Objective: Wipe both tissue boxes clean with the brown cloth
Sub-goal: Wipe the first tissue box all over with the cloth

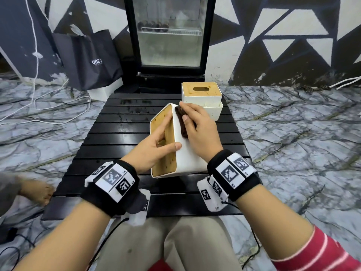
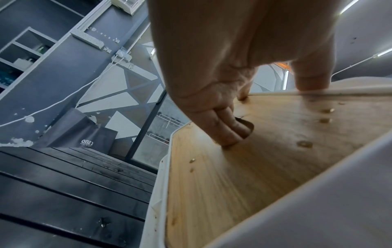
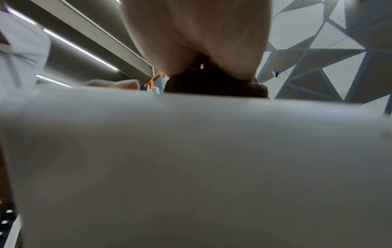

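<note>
Head view: tipped tissue box (image 1: 185, 151) on bench (image 1: 117, 133), rigid, likely light. Left hand (image 1: 154, 147) grips its rim; right hand (image 1: 199, 130) presses soft brown cloth (image 1: 182, 122) onto its smooth white side.

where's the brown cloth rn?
Head view: the brown cloth is under the right hand, pressed against the white side of the tipped tissue box, just in front of the upright tissue box on the black slatted table.

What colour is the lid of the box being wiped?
Light wood-grain tan lid, clearest in the left wrist view.
</note>
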Available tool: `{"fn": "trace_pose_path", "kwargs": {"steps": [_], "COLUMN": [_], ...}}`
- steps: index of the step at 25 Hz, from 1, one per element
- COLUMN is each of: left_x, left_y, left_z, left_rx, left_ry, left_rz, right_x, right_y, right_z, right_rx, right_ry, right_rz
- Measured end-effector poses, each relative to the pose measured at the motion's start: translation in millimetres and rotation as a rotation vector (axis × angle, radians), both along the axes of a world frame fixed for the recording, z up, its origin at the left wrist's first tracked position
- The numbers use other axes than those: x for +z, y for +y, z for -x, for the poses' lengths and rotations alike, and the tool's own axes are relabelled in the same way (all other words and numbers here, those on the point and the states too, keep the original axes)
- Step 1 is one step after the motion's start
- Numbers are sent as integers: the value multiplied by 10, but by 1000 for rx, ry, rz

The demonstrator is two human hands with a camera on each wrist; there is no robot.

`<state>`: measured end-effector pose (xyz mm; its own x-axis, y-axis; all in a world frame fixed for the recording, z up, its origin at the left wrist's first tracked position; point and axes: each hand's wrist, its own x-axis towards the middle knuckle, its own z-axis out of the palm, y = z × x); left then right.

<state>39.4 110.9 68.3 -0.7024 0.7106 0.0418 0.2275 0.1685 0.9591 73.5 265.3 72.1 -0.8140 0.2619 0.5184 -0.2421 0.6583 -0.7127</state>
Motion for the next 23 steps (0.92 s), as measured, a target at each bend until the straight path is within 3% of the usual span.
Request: {"fn": "trace_pose_path", "kwargs": {"steps": [17,23], "left_x": [-18,-23], "left_y": [-6,-27], "left_z": [40,52], "left_rx": [-6,14], "left_ry": [-3,-7], "left_rz": [-2,5], "right_x": [-441,-408], "right_y": [-98,34], "right_z": [-604,-513], "right_rx": [76,-14], "right_ry": [8,-43], "right_rz": [22,94]}}
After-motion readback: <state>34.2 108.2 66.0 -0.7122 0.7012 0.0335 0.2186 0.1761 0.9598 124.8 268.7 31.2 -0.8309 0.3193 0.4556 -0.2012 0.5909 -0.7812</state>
